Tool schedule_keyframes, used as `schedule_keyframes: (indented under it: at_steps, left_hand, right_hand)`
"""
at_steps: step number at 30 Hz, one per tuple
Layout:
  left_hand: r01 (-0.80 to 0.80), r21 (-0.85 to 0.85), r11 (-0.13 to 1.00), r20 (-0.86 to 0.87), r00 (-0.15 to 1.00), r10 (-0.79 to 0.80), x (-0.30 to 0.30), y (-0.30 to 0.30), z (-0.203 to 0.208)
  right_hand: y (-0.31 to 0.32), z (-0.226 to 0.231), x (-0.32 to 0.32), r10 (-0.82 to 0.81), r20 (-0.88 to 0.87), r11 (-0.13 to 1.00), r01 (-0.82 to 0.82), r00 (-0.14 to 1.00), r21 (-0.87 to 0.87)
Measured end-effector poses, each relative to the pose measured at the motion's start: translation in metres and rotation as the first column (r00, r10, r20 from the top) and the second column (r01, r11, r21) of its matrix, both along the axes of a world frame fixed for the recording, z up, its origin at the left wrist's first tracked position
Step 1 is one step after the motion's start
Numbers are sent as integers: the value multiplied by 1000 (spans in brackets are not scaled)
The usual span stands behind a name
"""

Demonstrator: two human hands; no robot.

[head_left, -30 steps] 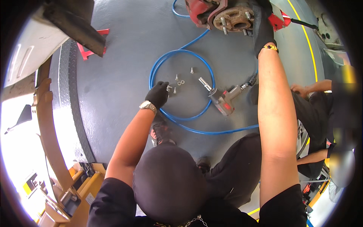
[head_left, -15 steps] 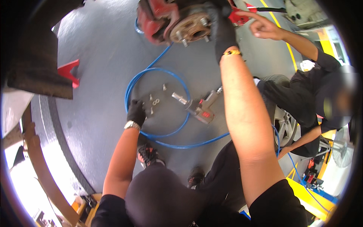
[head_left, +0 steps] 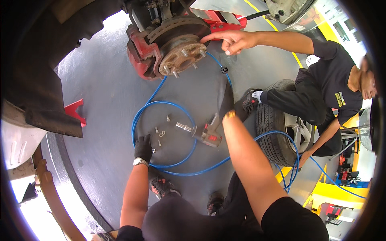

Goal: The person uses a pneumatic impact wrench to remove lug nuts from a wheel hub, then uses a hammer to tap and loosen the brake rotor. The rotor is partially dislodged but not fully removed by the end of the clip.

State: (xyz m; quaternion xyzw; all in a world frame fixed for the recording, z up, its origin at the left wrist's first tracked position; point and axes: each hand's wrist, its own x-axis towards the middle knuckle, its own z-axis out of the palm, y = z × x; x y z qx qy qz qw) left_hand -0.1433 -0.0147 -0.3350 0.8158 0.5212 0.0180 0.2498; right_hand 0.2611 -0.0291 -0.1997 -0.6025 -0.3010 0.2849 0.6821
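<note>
My left hand, in a black glove, is low over the floor with its fingers partly stretched out. Several small metal lug nuts lie loose beside it, inside a loop of blue air hose. My right hand, also black-gloved, is smeared by motion; its fingers cannot be made out. Just left of it an impact wrench with a long socket rests on the floor. Farther off is a bare rusty wheel hub with studs, a brake disc and a red caliper.
A co-worker's hand points at the hub from the right. That person sits beside a wheel with a tyre. A red floor jack stands behind the hub, a red stand at the left. Dark bodywork overhangs the left side.
My right hand has come down from the hub toward the impact wrench. My left hand stays by the lug nuts. The view has shifted, and the co-worker's pointing finger is now close to the brake disc.
</note>
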Motion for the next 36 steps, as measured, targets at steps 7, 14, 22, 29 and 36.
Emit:
schedule_keyframes:
  at_steps: [7,14,22,29,36]
  left_hand:
    - [-71,147,987,220,975,38,-24,-15,-6]
    - [-229,243,943,335,932,140,-27,-4,-15]
    - [-452,25,892,339,843,418,-19,31,-38]
    - [-428,-51,903,154,889,430,-8,32,-15]
    - [-409,36,912,259,885,387,-10,8,54]
  right_hand:
    - [-118,-77,-45,-91,335,456,339,938,-823]
    - [-102,-79,-47,88,436,428,362,895,-828]
    - [-147,-27,-78,489,531,705,44,692,-708]
    - [-129,-20,-81,593,613,744,-65,523,-665]
    - [-94,-63,-88,667,478,673,-188,571,-715]
